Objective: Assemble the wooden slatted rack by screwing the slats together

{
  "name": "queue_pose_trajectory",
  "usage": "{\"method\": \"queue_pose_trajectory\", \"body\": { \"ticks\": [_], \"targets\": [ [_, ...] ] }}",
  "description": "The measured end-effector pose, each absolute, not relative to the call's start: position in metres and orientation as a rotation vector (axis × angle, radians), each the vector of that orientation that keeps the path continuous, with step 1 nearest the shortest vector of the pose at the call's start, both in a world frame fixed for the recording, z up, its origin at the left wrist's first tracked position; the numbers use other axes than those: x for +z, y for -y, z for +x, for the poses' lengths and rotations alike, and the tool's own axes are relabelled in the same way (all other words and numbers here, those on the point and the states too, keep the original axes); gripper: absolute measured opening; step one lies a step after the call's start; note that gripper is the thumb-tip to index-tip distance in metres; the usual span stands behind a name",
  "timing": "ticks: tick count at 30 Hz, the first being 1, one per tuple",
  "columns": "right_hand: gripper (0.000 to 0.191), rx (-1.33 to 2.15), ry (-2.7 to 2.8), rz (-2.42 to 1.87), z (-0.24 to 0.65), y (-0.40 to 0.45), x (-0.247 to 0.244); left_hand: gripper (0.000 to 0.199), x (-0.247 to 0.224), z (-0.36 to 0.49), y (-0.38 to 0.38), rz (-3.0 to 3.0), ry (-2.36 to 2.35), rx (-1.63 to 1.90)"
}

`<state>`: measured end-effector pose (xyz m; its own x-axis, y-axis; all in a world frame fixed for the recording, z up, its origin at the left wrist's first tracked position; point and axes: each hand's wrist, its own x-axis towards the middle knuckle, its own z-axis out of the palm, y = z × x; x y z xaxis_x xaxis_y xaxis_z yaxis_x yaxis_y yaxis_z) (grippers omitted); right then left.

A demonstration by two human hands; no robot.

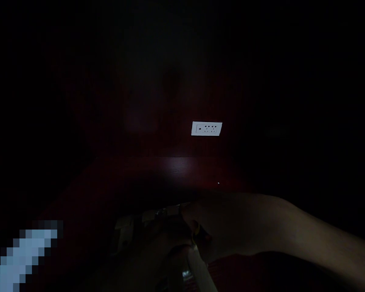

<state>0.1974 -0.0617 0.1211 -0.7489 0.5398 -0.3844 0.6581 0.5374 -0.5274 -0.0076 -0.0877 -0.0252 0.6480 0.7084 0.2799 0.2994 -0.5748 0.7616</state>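
The scene is very dark, so much detail is lost. My right hand (231,223) reaches in from the right with its fingers curled down, closed at a small yellowish edge; what they grip is hidden. Close against it, my left hand (155,245) is a dim shape with bent fingers, and what it holds cannot be made out. A pale flat strip (202,269) runs from between the hands toward the bottom edge, beside a shiny spot. Left of the hands lies a pale, blocky object (124,231) of unclear kind, partly covered by the left hand.
A white socket plate (207,128) is set in the dark reddish back panel. A dark red tabletop (178,168) stretches in front of it, with a tiny white speck (218,183) on it. A blurred-out bluish patch (24,255) fills the lower left corner.
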Motion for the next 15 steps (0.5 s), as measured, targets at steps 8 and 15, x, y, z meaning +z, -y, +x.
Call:
{"method": "queue_pose_trajectory", "body": {
  "ticks": [8,15],
  "targets": [
    [0.025,-0.901,-2.586,1.034,0.194,0.063,0.123,0.03,-0.017,-0.003,0.087,2.178,-0.791,0.775],
    [0.028,-0.937,-2.543,1.094,0.194,0.067,0.129,0.024,-0.006,0.009,0.078,2.196,-0.727,0.714]
  ]
}}
